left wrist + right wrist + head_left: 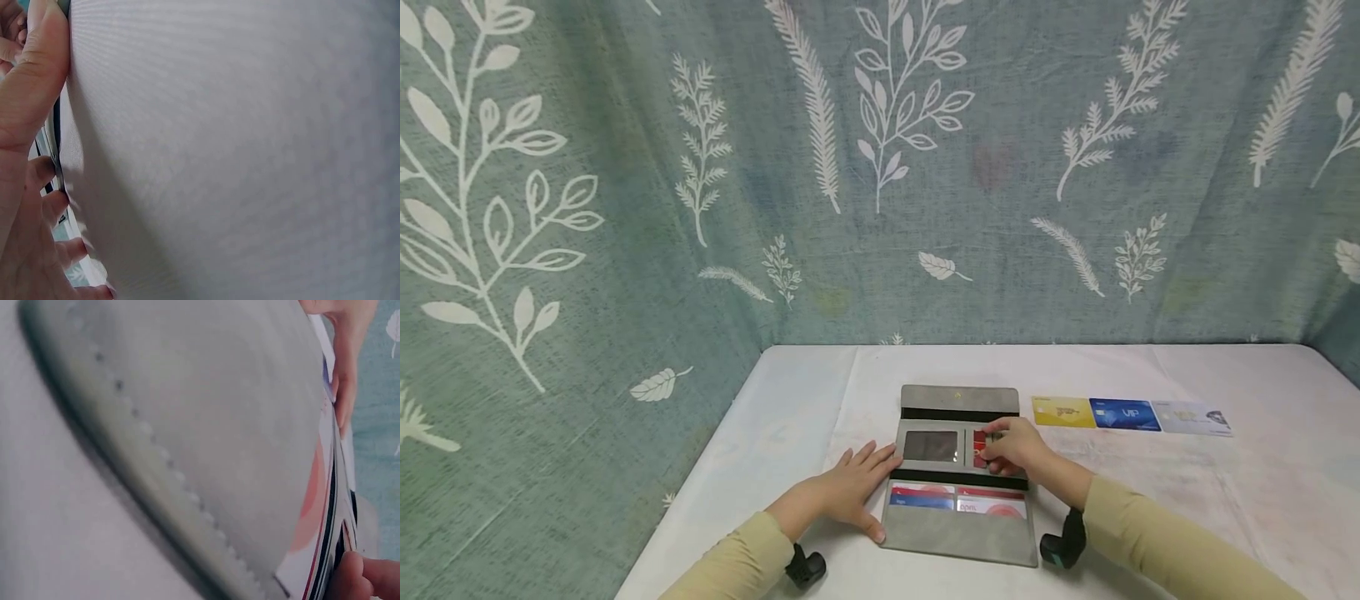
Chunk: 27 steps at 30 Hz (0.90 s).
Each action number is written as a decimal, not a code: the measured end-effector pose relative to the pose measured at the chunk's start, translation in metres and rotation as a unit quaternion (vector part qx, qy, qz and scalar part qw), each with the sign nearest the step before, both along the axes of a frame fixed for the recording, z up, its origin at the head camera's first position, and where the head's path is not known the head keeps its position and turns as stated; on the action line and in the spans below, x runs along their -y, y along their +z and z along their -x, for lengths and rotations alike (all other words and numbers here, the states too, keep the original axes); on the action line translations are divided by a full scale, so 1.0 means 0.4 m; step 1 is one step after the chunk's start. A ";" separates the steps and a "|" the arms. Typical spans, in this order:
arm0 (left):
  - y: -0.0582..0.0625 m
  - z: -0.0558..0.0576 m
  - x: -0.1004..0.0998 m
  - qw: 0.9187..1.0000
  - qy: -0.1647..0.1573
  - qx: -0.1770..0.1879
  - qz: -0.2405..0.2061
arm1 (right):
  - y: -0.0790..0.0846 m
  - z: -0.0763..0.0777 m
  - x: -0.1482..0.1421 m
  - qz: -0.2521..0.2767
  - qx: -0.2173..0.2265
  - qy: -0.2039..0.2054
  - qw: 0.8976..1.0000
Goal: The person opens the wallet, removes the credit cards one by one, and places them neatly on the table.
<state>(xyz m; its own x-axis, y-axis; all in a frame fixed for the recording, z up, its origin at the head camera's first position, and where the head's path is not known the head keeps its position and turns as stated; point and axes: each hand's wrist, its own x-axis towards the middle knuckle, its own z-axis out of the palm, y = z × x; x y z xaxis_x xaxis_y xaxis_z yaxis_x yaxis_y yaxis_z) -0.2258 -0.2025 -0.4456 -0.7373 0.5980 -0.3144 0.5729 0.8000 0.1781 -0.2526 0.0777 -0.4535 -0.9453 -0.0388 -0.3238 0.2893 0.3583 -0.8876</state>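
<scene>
A grey wallet (955,533) lies unfolded on the white table, its stitched edge large in the right wrist view. My right hand (1018,446) is over the right side of its middle panel, thumb and fingers pinching a red card (979,450) at a narrow slot there. Part of that card is hidden behind the fingers. My left hand (853,487) rests with spread fingers at the wallet's left edge, thumb by the lower flap. In the lower pocket sit a blue-and-red card (922,500) and a white-and-red card (992,505).
To the right of the wallet's top flap, a gold card (1063,412), a blue VIP card (1124,415) and a silver card (1191,417) lie in a row on the white table (1150,517). A leaf-patterned green curtain (1000,250) hangs behind and at the left.
</scene>
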 end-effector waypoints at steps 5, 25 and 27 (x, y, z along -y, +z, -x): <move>-0.002 -0.001 -0.003 1.000 0.002 0.002 0.004 | 0.003 -0.004 -0.023 -0.005 0.011 0.001 1.000; -0.008 0.003 -0.003 1.000 0.002 -0.006 0.004 | 0.013 -0.014 -0.103 0.045 0.050 -0.003 0.998; -0.008 0.003 -0.003 1.000 0.002 -0.006 0.005 | 0.013 -0.016 -0.108 0.052 0.052 -0.003 0.997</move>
